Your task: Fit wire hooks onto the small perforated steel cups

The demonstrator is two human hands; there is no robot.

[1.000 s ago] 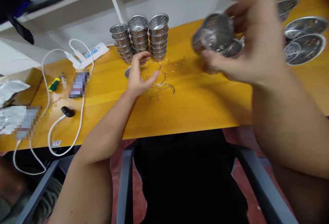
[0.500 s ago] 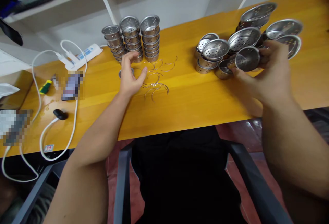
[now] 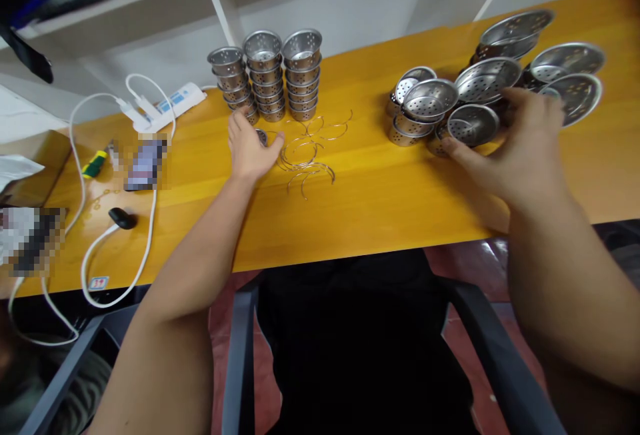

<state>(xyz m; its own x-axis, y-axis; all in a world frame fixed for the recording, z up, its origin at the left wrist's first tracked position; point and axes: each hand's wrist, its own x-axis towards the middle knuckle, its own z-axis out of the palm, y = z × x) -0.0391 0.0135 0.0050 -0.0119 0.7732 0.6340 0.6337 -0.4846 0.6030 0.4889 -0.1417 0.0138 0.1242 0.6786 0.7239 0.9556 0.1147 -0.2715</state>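
The right hand (image 3: 520, 148) is shown grasping a small perforated steel cup (image 3: 473, 124), gripped at its rim between thumb and fingers and tilted toward the camera at the near edge of a loose pile of cups (image 3: 425, 105). Wider strainer bowls (image 3: 570, 68) are seen just behind that pile. The left hand (image 3: 249, 148) is laid loosely curled, holding nothing, on the yellow counter (image 3: 390, 182), beside a small metal disc (image 3: 261, 136) and a scatter of wire rings (image 3: 307, 158). Three neat stacks of cups (image 3: 273, 75) are placed beyond it.
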